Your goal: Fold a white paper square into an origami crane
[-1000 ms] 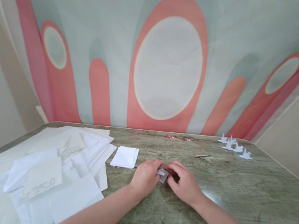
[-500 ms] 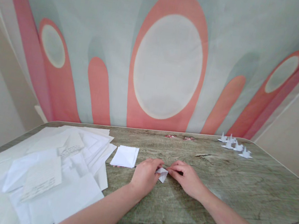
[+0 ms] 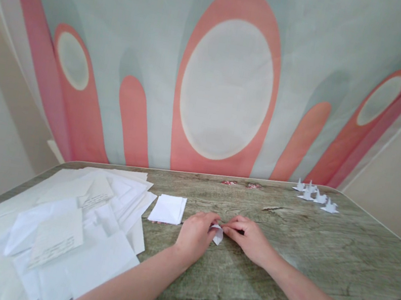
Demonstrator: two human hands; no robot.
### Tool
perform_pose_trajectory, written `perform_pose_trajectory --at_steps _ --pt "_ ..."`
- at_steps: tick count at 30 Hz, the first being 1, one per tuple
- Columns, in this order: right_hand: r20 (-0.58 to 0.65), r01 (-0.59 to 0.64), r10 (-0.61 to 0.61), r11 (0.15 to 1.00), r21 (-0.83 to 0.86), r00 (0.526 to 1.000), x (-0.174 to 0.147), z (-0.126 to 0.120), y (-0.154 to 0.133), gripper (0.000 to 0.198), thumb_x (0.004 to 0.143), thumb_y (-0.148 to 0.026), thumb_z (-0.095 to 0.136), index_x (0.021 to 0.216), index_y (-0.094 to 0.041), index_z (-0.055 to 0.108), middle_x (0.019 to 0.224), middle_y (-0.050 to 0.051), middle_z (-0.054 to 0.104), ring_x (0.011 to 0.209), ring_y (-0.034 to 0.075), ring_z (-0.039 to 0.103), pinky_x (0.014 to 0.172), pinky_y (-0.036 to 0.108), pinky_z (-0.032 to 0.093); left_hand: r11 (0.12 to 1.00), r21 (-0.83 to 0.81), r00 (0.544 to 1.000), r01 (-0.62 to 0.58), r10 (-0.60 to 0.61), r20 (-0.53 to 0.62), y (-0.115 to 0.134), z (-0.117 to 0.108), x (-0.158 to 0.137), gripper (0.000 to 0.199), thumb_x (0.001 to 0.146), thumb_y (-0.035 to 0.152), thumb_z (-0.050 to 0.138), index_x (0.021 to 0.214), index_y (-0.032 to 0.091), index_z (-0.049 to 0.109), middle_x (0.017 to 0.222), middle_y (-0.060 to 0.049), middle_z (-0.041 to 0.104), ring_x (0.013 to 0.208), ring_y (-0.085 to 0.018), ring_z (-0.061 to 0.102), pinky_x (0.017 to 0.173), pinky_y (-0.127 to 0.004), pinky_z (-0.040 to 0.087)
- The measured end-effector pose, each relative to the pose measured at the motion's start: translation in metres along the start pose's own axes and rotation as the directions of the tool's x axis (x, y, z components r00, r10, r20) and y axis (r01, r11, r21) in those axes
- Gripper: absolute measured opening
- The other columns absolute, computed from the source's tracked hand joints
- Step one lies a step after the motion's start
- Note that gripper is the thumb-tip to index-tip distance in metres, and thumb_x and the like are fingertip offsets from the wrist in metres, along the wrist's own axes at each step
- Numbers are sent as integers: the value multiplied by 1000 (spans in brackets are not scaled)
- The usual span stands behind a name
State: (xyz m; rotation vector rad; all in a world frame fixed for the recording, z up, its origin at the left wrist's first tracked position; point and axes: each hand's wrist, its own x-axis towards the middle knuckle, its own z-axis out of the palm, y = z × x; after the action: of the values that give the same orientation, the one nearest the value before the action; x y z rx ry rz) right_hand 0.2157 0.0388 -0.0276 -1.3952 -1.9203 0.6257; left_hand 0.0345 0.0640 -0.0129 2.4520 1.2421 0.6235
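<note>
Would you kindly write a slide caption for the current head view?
Left hand holding a small white paper, right hand at its edge, paper figures far right.

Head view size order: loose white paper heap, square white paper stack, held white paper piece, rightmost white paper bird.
1. Loose white heap
2. Square white stack
3. Unsure: held paper piece, partly hidden, and rightmost paper bird look alike.

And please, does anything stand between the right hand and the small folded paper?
Nothing visible does. The right hand has its fingers at the upper right edge of the folded paper, and the left hand holds it from the left.
</note>
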Motion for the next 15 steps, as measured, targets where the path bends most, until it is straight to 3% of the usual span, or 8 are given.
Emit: perform_pose_trajectory --at_steps 15 --pt "-92 -65 55 992 -109 994 3 9 -2 15 78 -36 61 77 -25 71 76 2 64 78 19 57 72 30 39 999 -37 1000 -8 8 -3 1 -1 0 28 76 13 52 102 21 57 94 -2 66 92 -18 58 82 -28 43"
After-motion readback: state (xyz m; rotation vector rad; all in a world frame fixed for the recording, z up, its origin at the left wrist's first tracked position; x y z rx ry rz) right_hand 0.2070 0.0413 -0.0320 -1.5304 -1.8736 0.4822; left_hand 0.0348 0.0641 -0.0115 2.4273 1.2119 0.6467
